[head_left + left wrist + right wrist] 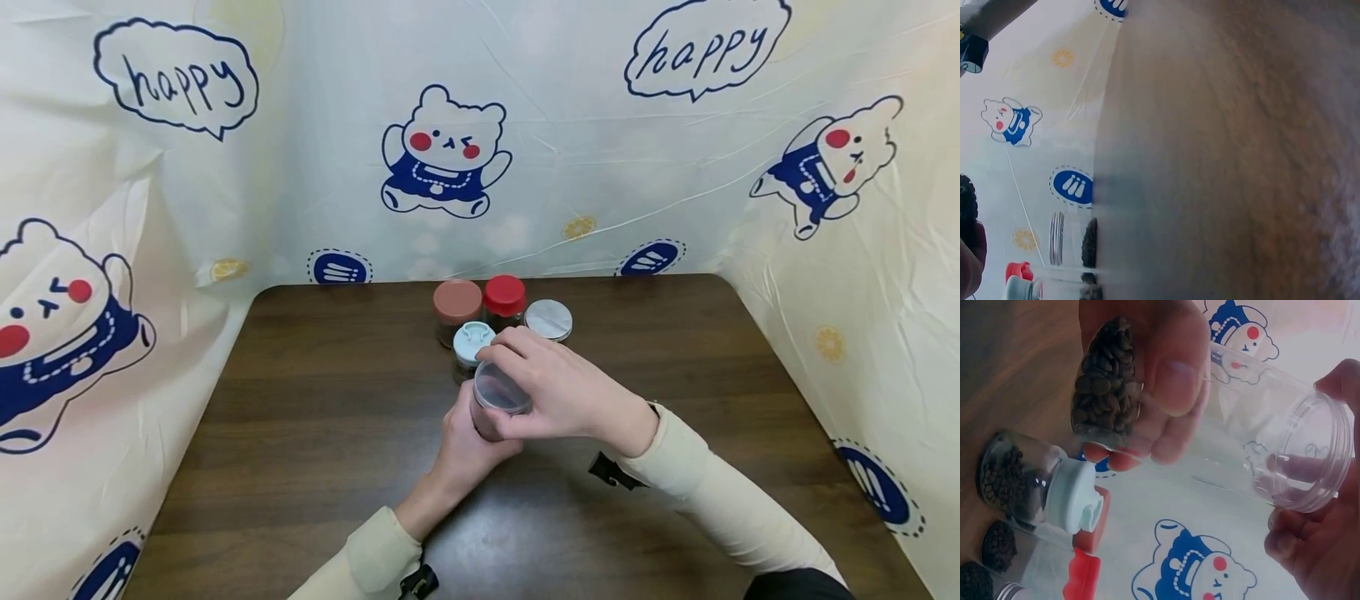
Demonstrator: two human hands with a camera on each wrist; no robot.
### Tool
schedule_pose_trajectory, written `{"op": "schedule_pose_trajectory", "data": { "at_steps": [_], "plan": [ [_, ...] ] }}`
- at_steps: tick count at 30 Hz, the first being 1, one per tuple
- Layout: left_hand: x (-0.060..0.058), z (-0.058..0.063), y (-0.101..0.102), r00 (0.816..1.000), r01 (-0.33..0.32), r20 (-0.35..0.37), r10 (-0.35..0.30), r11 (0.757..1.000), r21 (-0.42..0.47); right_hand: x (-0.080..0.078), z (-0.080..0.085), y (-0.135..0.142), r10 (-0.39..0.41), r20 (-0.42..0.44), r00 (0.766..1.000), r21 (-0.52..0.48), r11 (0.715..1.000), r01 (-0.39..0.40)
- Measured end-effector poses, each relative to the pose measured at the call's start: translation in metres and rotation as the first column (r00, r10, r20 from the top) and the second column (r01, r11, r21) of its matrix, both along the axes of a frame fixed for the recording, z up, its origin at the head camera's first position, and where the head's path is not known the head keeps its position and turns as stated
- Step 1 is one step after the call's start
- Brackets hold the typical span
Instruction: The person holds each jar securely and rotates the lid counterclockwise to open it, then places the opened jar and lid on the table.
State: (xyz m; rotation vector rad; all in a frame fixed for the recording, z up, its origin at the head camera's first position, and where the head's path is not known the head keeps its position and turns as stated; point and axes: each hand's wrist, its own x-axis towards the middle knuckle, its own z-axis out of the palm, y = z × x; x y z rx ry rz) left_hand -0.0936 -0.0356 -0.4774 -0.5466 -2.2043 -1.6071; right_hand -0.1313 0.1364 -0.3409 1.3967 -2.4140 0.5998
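My left hand [463, 446] grips a tall clear jar [1241, 425] round its lower body. Dark brown coffee beans [1107, 387] lie in the bottom of that jar, and its upper part is see-through with no beans. At the mouth sits a clear screw lid [1319, 450]. My right hand [573, 387] holds the lid's rim from above, thumb on the near side and fingers on the far side. Just behind the held jar stands a smaller jar [1019, 478] of beans with a light blue flip-top lid [474, 337]. In the left wrist view only a sliver of the left hand [971, 265] shows.
Behind the hands stand a jar with a brownish-pink lid [457, 302], one with a red lid [505, 294] and one with a silver lid [549, 318]. The dark wooden table [330, 400] ends at a printed cloth [570, 167] at the back and sides.
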Motion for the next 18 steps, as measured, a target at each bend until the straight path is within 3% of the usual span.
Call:
{"op": "schedule_pose_trajectory", "data": {
  "at_steps": [5, 11, 18],
  "plan": [
    [0.0003, 0.0006, 0.0004, 1.0, -0.012, -0.012, 0.012, 1.0, -0.005, 0.0011, -0.0002, 0.0002, -0.034, 0.014, 0.999, -0.003, 0.999, 0.034],
    [0.0008, -0.0003, -0.0008, 1.0, -0.005, 0.012, 0.005, 1.0, -0.003, -0.0001, -0.0002, 0.0017, 0.007, 0.033, 0.999, -0.006, 1.0, -0.007],
    [0.0009, -0.0015, -0.0008, 1.0, -0.019, -0.023, 0.019, 1.0, 0.001, 0.0003, -0.0016, 0.0022, -0.002, 0.044, 0.999, -0.028, 1.0, 0.003]
  ]
}}
